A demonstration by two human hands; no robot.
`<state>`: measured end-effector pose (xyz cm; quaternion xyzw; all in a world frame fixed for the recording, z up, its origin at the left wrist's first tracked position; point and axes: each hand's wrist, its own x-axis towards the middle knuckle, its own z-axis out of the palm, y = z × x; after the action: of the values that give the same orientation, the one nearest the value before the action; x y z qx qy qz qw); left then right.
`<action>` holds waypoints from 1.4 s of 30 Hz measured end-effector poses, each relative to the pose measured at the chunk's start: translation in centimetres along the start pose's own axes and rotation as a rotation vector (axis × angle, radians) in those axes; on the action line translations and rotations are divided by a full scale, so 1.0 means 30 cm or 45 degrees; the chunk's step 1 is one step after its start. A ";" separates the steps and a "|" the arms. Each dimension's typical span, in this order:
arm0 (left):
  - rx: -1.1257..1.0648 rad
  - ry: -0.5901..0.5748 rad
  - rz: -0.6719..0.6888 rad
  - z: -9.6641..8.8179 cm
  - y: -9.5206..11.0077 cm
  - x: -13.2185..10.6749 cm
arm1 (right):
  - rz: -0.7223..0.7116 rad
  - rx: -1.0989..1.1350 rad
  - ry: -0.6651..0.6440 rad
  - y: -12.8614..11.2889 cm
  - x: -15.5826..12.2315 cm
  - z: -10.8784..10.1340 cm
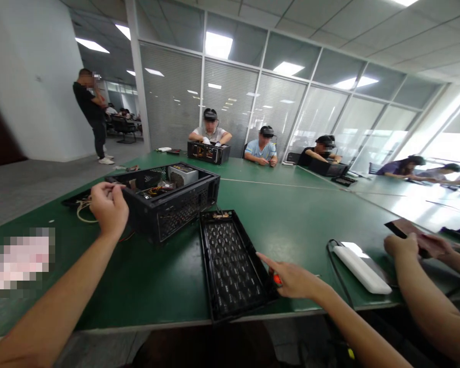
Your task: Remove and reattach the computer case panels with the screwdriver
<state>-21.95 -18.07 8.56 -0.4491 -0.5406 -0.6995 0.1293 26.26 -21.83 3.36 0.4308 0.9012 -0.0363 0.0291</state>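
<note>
My left hand [109,206] rests on the left rear rim of an open black computer case [168,197], fingers curled over the edge. Inside the case I see a grey power supply [182,174] and coloured wires. My right hand [291,278] lies on the green table [291,214], closed around a small tool with a red-orange handle [277,279], index finger stretched toward the black perforated side panel [230,263] that lies flat beside the case.
A neighbour's hands [414,246] at the right hold a dark flat object near a white power bank [362,268] with a black cable. Several seated people work across the table, one at another black case [208,152]. A person stands at the far left.
</note>
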 end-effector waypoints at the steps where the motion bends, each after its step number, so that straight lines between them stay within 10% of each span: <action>1: 0.043 0.120 -0.109 0.003 -0.057 0.012 | -0.093 -0.014 0.013 -0.024 0.002 0.010; 10: 0.314 0.341 -0.388 0.245 -0.209 0.004 | -0.433 -0.095 0.178 -0.174 0.145 0.051; 23: 0.212 -0.476 -0.568 0.666 -0.213 -0.034 | 0.174 -0.051 0.421 -0.241 0.493 0.077; 31: -0.214 -0.850 -0.593 0.610 -0.274 -0.124 | 0.322 -0.054 0.457 -0.240 0.783 0.033; 38: -0.370 -0.402 -0.690 0.497 -0.383 -0.216 | 0.347 0.032 0.461 -0.280 1.081 0.002; 42: -0.426 -0.497 -0.755 0.501 -0.379 -0.222 | 0.368 0.117 0.448 -0.317 1.228 -0.007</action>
<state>-18.46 -2.65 -3.66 -0.4128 -0.5399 -0.6864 -0.2587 -4.23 0.77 0.87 0.5561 0.8187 0.0028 -0.1432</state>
